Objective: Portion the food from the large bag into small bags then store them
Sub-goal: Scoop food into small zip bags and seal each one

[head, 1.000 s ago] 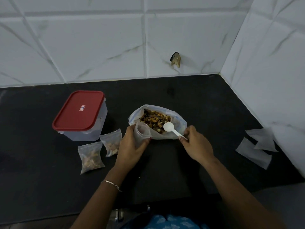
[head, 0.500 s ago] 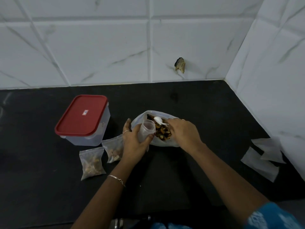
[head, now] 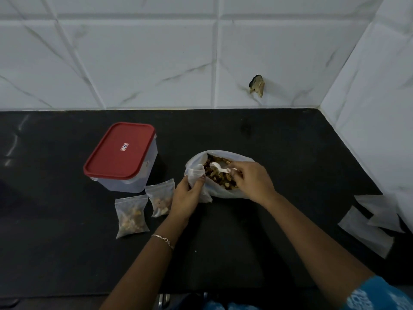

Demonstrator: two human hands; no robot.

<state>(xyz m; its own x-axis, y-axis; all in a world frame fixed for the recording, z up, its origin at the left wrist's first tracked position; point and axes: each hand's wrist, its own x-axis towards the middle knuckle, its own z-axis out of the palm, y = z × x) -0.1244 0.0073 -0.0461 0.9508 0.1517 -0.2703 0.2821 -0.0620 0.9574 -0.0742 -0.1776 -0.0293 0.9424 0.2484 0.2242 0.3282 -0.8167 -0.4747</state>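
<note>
Right hand pinches the handle of a white spoon, bowl down in the nut mix inside the large bag. Left hand grips a small bag, its mouth held at the large bag's left rim. How wide that mouth stands: cannot tell, the film is bunched.

Risk: narrow mouth, floppy film. If the left grip sags or the spoon comes over heaped, pieces likely land on the black counter. The large bag lies slumped and unsupported, so a dragging spoon could spill it.

Count, near to far:
- empty bags, far right, at least 2, overlapping
- filled small bags, 2, just left of the left hand
- small bag being filled, 1
- spoon, 1
- large bag, 1
- red-lidded container, 1, lid on
</note>
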